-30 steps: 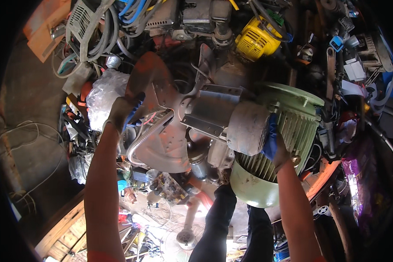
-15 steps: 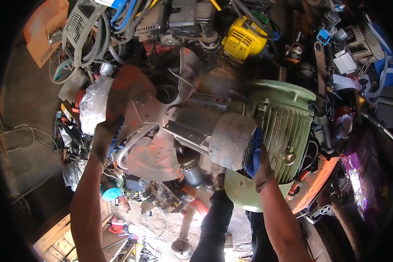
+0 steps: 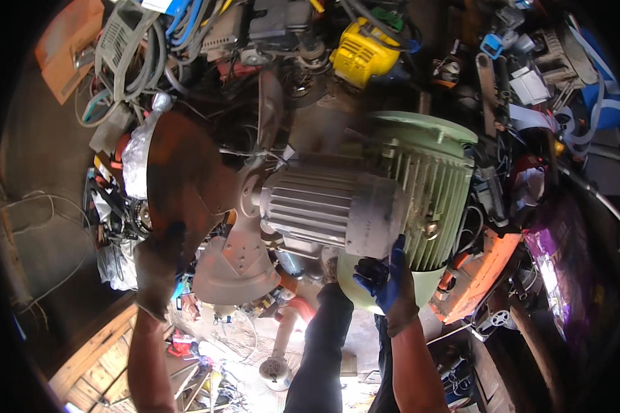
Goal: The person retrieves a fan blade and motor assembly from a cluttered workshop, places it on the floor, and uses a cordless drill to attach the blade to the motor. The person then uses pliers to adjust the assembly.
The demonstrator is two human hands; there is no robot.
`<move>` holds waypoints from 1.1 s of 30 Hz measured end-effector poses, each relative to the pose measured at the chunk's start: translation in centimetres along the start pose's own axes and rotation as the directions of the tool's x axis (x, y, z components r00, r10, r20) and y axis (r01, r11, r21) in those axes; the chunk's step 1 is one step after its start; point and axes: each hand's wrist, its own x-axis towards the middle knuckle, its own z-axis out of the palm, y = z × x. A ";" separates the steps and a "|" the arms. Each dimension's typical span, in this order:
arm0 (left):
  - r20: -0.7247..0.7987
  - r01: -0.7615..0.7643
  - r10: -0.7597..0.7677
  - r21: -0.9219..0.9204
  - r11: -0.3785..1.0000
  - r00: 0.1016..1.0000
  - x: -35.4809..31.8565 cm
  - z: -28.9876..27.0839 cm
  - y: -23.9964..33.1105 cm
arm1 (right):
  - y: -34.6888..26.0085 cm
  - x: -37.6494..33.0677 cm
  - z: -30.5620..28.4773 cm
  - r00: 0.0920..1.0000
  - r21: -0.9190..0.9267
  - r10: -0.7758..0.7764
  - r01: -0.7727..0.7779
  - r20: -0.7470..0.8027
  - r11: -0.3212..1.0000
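A grey finned electric motor (image 3: 313, 206) lies sideways before me, with a large metal fan on its left-hand shaft end. The fan's rust-brown blade (image 3: 182, 162) faces me, and a paler blade (image 3: 234, 272) hangs below. My gloved left hand (image 3: 160, 268) is closed at the lower edge of the rusty blade; its fingers are partly in shadow. At the motor's right end, my right hand (image 3: 393, 279), in a blue-palmed glove, has its fingers curled under the casing and its thumb against it. A bigger green motor (image 3: 441, 199) stands directly behind that end.
A yellow machine (image 3: 365, 51), coiled grey cables (image 3: 134, 51) and dark machinery crowd the far side. Tools and parts clutter the right, beside an orange metal piece (image 3: 479, 279). Wooden boards (image 3: 100, 361) lie at lower left, and my legs (image 3: 317, 351) are below.
The grey motor and fan have rolled about the shaft, bringing the finned side into view. My left hand has moved down with the blade; my right hand has slid below the motor's end.
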 end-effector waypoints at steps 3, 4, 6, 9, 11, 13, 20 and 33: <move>0.020 0.128 -0.126 -0.186 0.974 0.992 -1.6 0.3 3.2 | -4.1 1.8 -3.1 0.953 -0.758 -0.281 0.267 0.115 0.595; 0.004 0.080 -0.081 -0.156 0.984 0.997 -1.8 0.4 3.6 | -6.8 1.9 -1.0 0.821 -0.876 -0.516 0.416 0.246 0.244; -0.002 0.053 -0.054 -0.111 0.992 0.999 -2.5 0.7 3.2 | -9.4 4.8 3.9 0.551 -0.745 -0.619 0.662 0.559 -0.084; 0.007 0.079 -0.078 -0.115 0.990 0.997 -3.2 0.6 2.8 | -10.4 12.6 11.0 0.628 -0.629 -0.173 0.776 0.759 0.058; 0.014 0.081 -0.080 -0.178 0.981 0.997 -3.5 1.2 2.8 | -10.3 18.3 11.6 0.796 -0.827 0.232 0.514 0.559 0.229; -0.016 0.126 -0.131 -0.181 0.975 0.991 -4.1 1.2 3.2 | -8.9 18.8 15.0 0.880 -0.735 0.251 0.475 0.403 -0.485; 0.073 -0.276 0.268 0.158 0.948 0.961 -7.4 0.5 -3.2 | -7.0 6.8 16.8 0.876 -0.586 0.259 0.469 0.408 -0.661; -0.016 -0.102 0.101 -0.083 0.991 0.995 -20.7 -6.4 4.8 | -5.9 -9.3 8.0 0.642 -0.320 0.176 0.578 0.746 -0.750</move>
